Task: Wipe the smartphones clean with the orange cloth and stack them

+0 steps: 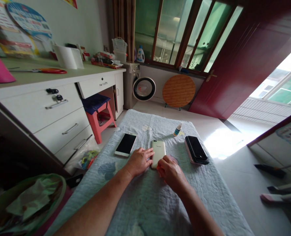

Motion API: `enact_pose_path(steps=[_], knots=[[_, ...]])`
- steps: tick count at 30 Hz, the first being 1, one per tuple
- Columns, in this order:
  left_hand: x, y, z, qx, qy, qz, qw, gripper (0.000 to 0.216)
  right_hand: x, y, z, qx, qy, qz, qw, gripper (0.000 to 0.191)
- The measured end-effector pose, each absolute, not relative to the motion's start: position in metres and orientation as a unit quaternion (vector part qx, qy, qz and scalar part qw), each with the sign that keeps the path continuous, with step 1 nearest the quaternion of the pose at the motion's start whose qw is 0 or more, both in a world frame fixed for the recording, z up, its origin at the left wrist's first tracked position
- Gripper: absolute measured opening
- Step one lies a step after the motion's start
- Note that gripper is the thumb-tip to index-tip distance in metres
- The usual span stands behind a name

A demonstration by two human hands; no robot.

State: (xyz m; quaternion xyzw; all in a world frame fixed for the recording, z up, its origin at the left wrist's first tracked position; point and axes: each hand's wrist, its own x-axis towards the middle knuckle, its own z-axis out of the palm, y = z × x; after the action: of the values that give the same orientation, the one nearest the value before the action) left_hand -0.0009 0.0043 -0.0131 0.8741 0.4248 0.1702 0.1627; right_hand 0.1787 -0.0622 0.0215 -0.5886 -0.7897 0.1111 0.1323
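Pale phone (158,148): smooth slab, back up, on crinkled cloth (145,203);
Left hand (139,161): fingers slightly spread at its left edge;
Right hand (171,172): fingers curled at its lower right; cannot tell whether pinching

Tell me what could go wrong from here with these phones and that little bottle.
The phone lying back-up might skid if the left hand or right hand pushes sideways, since it lies on rumpled cloth.
The small bottle stands on that same uneven cloth, so a bump could tip it.
The phone stack sits near the cloth's right edge and could slide off if knocked.
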Motion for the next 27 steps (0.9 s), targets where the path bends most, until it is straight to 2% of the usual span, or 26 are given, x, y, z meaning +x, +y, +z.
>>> enact_pose_path(steps=[9, 15, 19, 27], knots=[[-0.001, 0.005, -0.015, 0.873, 0.427, 0.174, 0.16, 0.041, 0.202, -0.065, 0.022, -0.599, -0.765, 0.179, 0.154, 0.017], [-0.002, 0.004, -0.016, 0.873, 0.426, 0.177, 0.157, 0.04, 0.214, -0.063, 0.023, -0.598, -0.755, 0.197, 0.186, 0.026], [-0.001, 0.003, -0.016, 0.872, 0.427, 0.177, 0.16, 0.04, 0.214, -0.06, 0.016, -0.592, -0.738, 0.246, 0.209, 0.019], [0.0, 0.001, -0.012, 0.872, 0.433, 0.166, 0.156, 0.04, 0.207, -0.043, 0.009, -0.655, -0.714, 0.149, 0.198, 0.02]])
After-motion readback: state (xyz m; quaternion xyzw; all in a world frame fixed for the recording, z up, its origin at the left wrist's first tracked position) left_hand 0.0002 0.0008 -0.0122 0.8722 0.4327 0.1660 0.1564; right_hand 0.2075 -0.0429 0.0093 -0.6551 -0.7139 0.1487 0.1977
